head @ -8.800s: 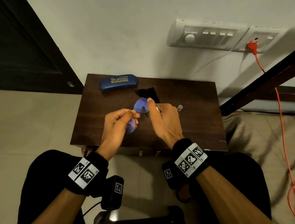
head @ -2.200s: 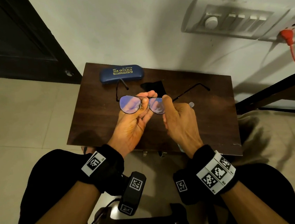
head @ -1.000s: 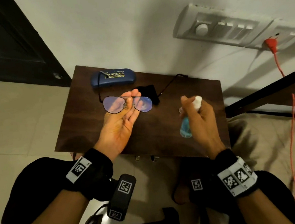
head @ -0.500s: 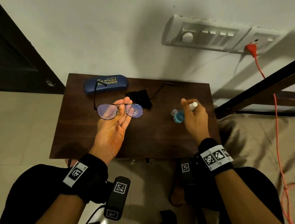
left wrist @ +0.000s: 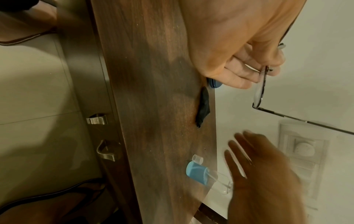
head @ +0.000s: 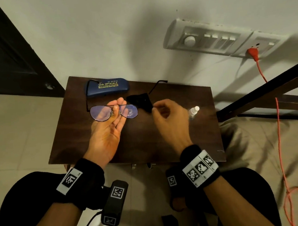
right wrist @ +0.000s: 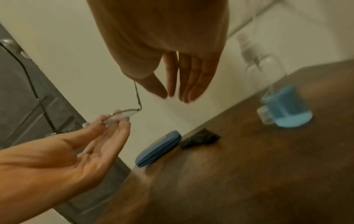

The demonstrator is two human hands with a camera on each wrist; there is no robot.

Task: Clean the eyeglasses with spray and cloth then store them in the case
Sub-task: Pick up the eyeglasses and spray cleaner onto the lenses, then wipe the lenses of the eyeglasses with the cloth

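Note:
My left hand [head: 116, 106] pinches the eyeglasses [head: 100, 113] at the bridge and holds them above the dark wooden table [head: 147, 140], lenses facing me and temples unfolded. My right hand [head: 159, 108] hovers empty with relaxed fingers just right of the black cloth [head: 141, 102], which lies on the table. The spray bottle [head: 193, 111] with blue liquid stands upright behind the right hand, its clear cap [right wrist: 265, 115] beside it. The shut blue case [head: 106, 86] lies at the table's back left. The right wrist view is blurred: eyeglasses [right wrist: 122, 115], cloth [right wrist: 201, 138], case [right wrist: 159, 148].
The table stands against a white wall with a switchboard [head: 210, 39] and a red plug [head: 253, 53] trailing an orange cord. A dark door [head: 4, 53] is at left. A dark bed frame [head: 268, 88] and beige bedding [head: 255, 148] are at right. Drawer handles [left wrist: 95, 119] sit under the table's front.
My right hand has set the spray bottle down on the table, let go, and moved left toward the cloth. My left hand keeps its hold on the eyeglasses.

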